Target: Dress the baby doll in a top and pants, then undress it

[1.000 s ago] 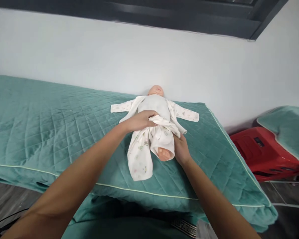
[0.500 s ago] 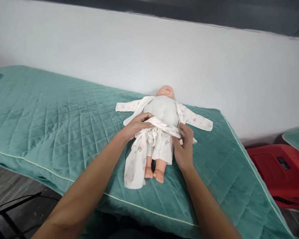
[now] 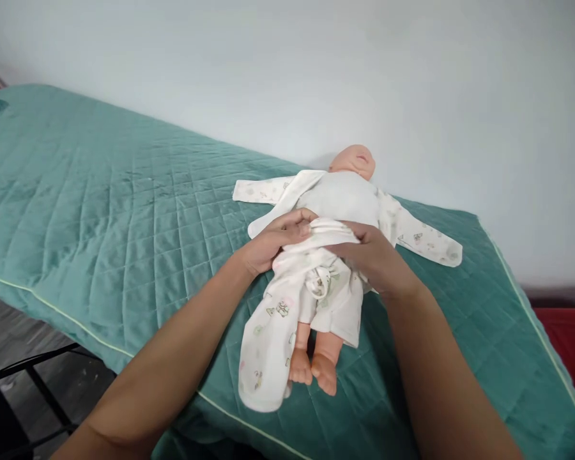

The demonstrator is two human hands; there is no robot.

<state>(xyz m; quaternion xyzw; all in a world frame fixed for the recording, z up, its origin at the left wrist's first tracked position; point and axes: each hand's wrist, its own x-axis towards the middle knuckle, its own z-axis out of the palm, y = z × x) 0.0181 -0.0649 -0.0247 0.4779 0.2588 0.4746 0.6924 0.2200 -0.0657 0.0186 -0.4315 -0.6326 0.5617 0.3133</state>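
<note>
A baby doll [image 3: 352, 160] lies on its back on a teal quilted mattress [image 3: 115, 191], head toward the wall, bare feet [image 3: 314, 369] toward me. It wears white printed baby clothes [image 3: 311, 294], with an open top spread under it and both sleeves lying out flat. My left hand [image 3: 273, 239] is closed on the bunched waistband at the doll's left hip. My right hand [image 3: 371, 255] is closed on the same waistband at the other hip. One empty trouser leg [image 3: 263, 358] lies loose beside the doll's legs.
A plain white wall [image 3: 287, 70] rises right behind the mattress. The mattress edge with pale piping [image 3: 76, 319] runs along the near side, with a dark metal frame [image 3: 33, 383] and floor below. A red object [image 3: 572, 338] shows at the right edge.
My right hand moved from beside the doll's legs up onto the waistband. The trousers slid up the doll, baring its feet. The camera has moved closer and tilted down.
</note>
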